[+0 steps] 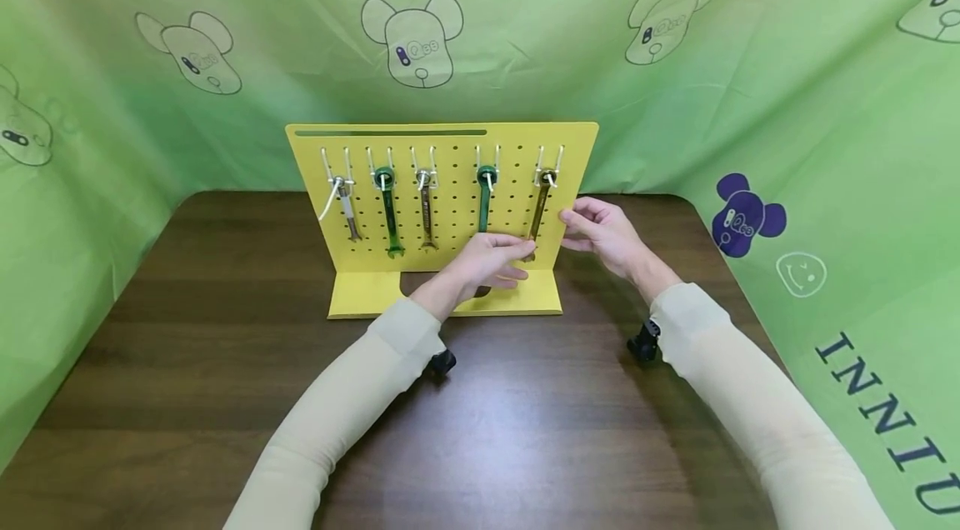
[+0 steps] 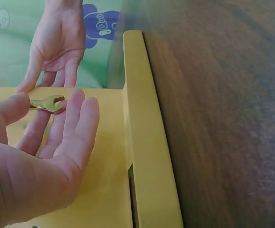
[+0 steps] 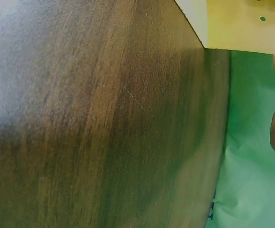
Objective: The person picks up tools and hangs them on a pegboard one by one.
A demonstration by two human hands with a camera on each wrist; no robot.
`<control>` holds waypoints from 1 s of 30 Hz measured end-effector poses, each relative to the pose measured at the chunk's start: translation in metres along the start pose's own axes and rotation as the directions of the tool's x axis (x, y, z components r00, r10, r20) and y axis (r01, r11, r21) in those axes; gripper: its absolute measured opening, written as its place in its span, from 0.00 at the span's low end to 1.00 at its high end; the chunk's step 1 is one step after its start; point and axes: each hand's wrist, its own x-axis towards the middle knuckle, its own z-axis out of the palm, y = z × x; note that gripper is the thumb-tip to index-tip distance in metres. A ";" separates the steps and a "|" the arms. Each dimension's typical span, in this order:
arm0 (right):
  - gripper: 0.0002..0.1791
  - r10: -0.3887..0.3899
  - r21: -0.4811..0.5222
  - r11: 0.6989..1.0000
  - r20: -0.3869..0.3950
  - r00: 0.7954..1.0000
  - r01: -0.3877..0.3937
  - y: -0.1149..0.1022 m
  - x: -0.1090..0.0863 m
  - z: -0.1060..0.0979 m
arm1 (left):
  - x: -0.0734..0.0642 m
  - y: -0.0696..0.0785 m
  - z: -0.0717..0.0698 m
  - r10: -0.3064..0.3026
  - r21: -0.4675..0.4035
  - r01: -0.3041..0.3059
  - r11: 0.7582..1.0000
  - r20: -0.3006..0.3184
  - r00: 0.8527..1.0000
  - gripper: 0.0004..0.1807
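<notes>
A yellow pegboard [image 1: 517, 134] stands upright on the table, with several combination wrenches hung on white hooks. At its right end hangs a gold wrench [image 1: 539, 209]. My left hand [image 1: 480, 265] pinches the lower open end of this wrench between thumb and fingers; the jaw end [image 2: 54, 104] shows past the thumb in the left wrist view. My right hand [image 1: 604, 237] holds the board's right edge, thumb towards the front and fingers partly hidden behind. Left of the gold one hangs a teal wrench [image 1: 484, 205], its lower end hidden by my left hand.
Further left hang a bronze-brown wrench [image 1: 427, 213], a green wrench [image 1: 389, 217] and a silver wrench [image 1: 347, 207]. The board's yellow base [image 1: 363, 297] rests on a dark wooden table [image 1: 510, 422]. A green printed curtain [image 1: 525, 55] surrounds the back and sides.
</notes>
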 end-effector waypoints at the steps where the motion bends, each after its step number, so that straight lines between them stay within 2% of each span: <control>1: 0.04 0.001 0.001 1.000 0.000 1.000 -0.001 0.000 -0.001 0.000 | 0.001 0.001 0.000 -0.008 -0.003 0.008 1.000 -0.007 1.000 0.23; 6: 0.05 -0.004 0.005 1.000 0.005 1.000 0.004 -0.001 -0.001 -0.001 | 0.001 0.003 0.004 -0.041 -0.014 0.040 0.999 -0.058 0.997 0.25; 11: 0.04 -0.007 0.009 1.000 0.005 1.000 0.007 -0.001 0.000 0.000 | 0.002 0.003 0.005 -0.049 -0.018 0.048 0.999 -0.074 0.996 0.26; 17: 0.03 -0.003 0.013 1.000 0.001 1.000 0.003 0.000 -0.002 0.001 | -0.001 -0.002 0.001 -0.070 -0.025 0.069 0.997 -0.042 0.997 0.26; 26: 0.04 -0.006 0.017 1.000 -0.002 1.000 0.006 0.001 -0.003 0.000 | -0.003 -0.005 -0.005 -0.041 -0.049 0.041 0.998 -0.001 0.999 0.26; 30: 0.04 -0.004 0.005 1.000 0.002 1.000 0.004 0.001 -0.001 -0.001 | -0.006 -0.002 -0.006 -0.041 -0.025 0.041 0.999 0.008 0.999 0.24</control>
